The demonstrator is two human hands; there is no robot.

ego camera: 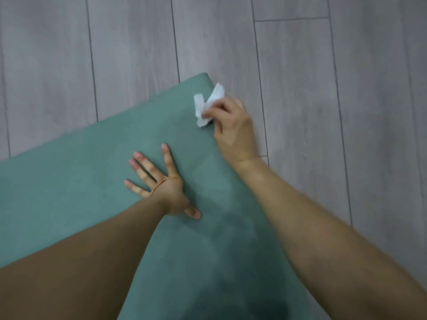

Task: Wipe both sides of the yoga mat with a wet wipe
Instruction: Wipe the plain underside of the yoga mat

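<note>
Both forearms reach out from the near edge, over the green yoga mat (pixel 92 181), which lies flat on a grey plank floor (pixel 346 77) and runs off the picture to the left and toward the near side. Only one rounded corner of it shows, at the far right.

Her or his left hand (pixel 159 183) is spread flat on the mat near the middle, fingers straight and splayed, thumb out to the right, holding nothing; it looks to be steadying the mat. A thin band crosses the back of that hand.

Over at the far right corner, the right hand (pixel 231 128) has its fingers curled round a crumpled white wet wipe (pixel 205 107), pressing it onto the mat just inside the right edge, with loose ends of the wipe sticking out past the fingers.

From where I stand, the wiping of this upper face is under way. Darker, damp-looking patches lie on the mat nearer the camera, to the right of the left hand, which suggests that stretch has been gone over, though some of that dark could be shadow. How much of the long stretch off to the left has been done I cannot tell. The underside is hidden, and nothing shows whether it has been wiped, so at least a turn-over may remain.
</note>
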